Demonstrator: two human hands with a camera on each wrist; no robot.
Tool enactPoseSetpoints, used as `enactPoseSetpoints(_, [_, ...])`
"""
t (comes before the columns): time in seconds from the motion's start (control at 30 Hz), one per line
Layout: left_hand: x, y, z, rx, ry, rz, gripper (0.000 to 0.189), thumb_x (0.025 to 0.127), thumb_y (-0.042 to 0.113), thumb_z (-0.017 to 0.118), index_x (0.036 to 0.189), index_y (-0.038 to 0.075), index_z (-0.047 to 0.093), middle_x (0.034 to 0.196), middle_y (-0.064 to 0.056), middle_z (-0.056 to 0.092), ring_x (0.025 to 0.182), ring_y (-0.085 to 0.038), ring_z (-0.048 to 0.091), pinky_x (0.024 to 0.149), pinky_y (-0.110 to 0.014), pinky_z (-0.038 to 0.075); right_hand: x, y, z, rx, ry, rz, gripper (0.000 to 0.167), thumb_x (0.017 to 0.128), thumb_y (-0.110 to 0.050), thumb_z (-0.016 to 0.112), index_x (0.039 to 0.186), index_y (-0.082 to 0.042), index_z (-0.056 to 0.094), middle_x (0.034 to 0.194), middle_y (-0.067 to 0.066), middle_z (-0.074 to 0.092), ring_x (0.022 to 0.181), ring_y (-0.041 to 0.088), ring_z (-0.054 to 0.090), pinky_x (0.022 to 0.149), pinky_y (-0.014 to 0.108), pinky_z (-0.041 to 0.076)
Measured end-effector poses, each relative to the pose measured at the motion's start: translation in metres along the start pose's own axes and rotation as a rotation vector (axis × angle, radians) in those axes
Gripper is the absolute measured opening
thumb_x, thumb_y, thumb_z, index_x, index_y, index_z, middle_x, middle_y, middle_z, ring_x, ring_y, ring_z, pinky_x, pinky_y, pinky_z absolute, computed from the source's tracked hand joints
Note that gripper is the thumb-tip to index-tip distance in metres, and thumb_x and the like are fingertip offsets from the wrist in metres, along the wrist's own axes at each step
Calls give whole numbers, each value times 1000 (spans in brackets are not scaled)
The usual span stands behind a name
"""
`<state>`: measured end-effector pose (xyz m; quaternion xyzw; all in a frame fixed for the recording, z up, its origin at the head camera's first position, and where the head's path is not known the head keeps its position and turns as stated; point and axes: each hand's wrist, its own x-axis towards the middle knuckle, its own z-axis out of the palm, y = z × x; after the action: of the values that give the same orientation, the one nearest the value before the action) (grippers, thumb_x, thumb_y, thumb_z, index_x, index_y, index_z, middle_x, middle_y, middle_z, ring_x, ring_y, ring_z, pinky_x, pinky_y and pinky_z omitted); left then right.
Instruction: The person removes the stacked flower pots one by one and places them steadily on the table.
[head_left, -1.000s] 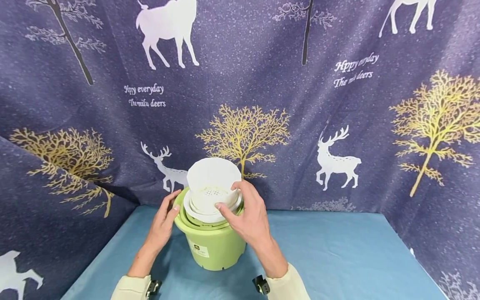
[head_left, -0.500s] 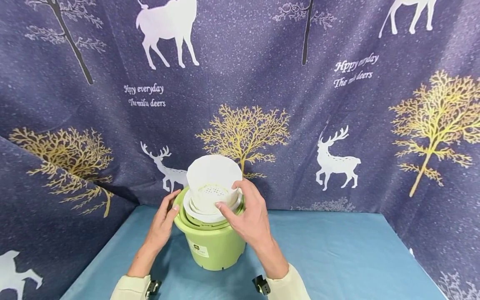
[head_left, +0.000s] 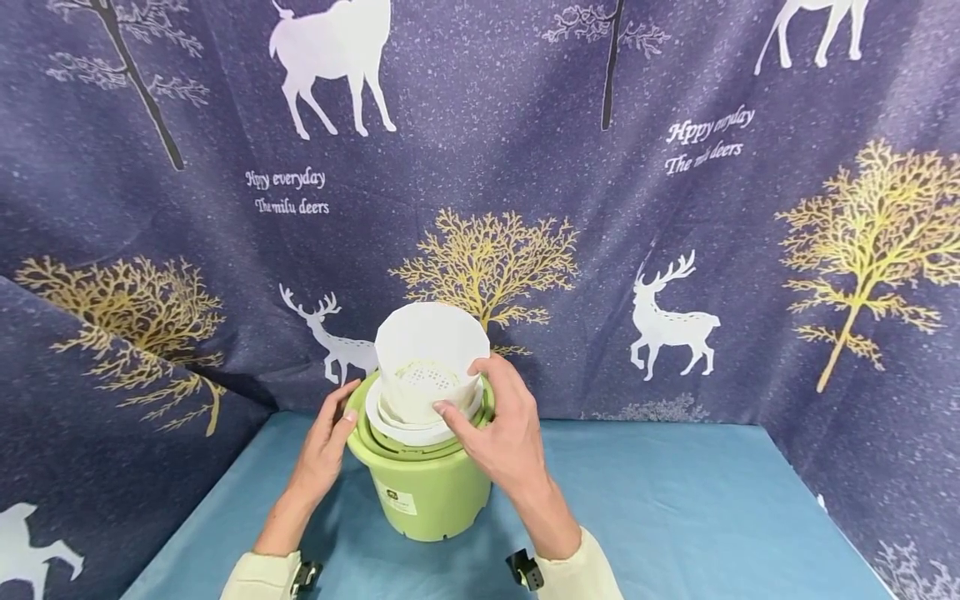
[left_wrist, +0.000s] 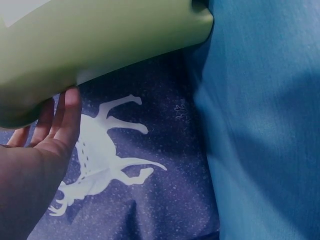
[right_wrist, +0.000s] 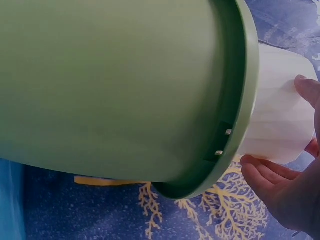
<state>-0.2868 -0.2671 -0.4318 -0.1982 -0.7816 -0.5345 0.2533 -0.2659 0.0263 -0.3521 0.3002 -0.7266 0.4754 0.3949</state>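
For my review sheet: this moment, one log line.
left hand: touching green pot; right hand: holding white pot; white pot: jutting above green pot; green pot: upright on table

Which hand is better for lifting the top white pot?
Probably the right hand: it grips the top white pot, while the left hand touches the green pot and could steady it.

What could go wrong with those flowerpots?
The white flowerpot might slip, because the right hand holds it from just one side. It could also catch on the white rim around its lower part and tug that along. And the big green flowerpot could tip or slide if it gets bumped, since the left hand only steadies one side of it, up near its rim.
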Motion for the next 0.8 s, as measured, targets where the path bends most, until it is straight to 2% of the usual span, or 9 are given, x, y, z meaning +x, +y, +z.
enactPoseSetpoints(0.17, [1, 3, 1, -7, 3, 14, 46, 114, 10, 42, 159, -1, 41, 150, -26, 54, 127, 2, 53, 99, -9, 42, 1, -2, -3, -2, 2, 11, 46, 87, -34, 89, 117, -15, 59, 133, 2, 66, 130, 20, 61, 107, 44, 51])
enactPoseSetpoints(0.27, [0, 4, 1, -10, 5, 26, 46, 114, 9, 42, 159, -2, 41, 149, -27, 54, 126, 2, 53, 99, -8, 42, 1, -4, -4, -17, 8, 10, 47, 86, -35, 89, 117, -15, 59, 134, 2, 66, 130, 19, 61, 108, 43, 51])
enactPoseSetpoints(0.5, [-1, 5, 2, -9, 6, 30, 46, 114, 9, 42, 158, -3, 41, 149, -26, 54, 126, 3, 53, 99, -8, 41, 2, -6, -8, -8, 50, -19, 48, 84, -31, 91, 116, -12, 61, 130, 5, 68, 135, 23, 59, 112, 46, 49])
enactPoseSetpoints(0.8, [-1, 4, 1, -11, -1, 22, 46, 115, 10, 41, 159, -1, 41, 150, -26, 53, 127, 1, 52, 99, -9, 41, 4, -11, -17, -4, 73, -17, 48, 86, -30, 90, 120, -13, 61, 134, 3, 67, 140, 24, 56, 111, 49, 49])
